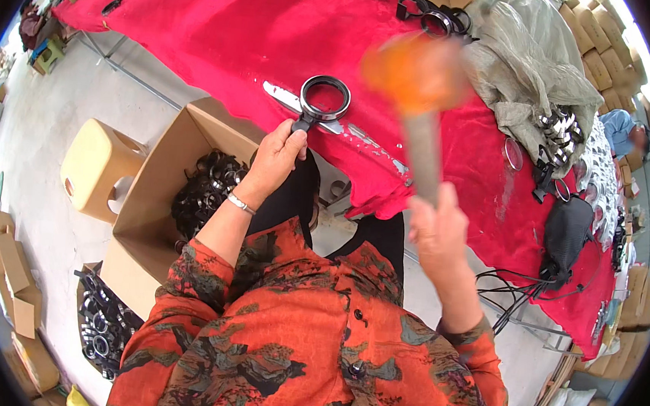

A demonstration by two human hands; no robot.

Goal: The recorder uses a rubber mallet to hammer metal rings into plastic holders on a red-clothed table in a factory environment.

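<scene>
My left hand grips the short black handle of a magnifying glass, whose round black frame rests at the near edge of the red cloth. Whether a lens sits in the frame I cannot tell. Beneath it lies a silver metal strip, partly covered. Closed round a pale handle, my right hand holds up a mallet with an orange head, smeared by motion. The mallet head is to the right of the frame and apart from it in the picture.
Left of my legs, an open cardboard box contains many black parts. A beige stool stands beside it. Over the table's right side lie grey sheeting, a black mesh bag and cables. More black frames lie far back.
</scene>
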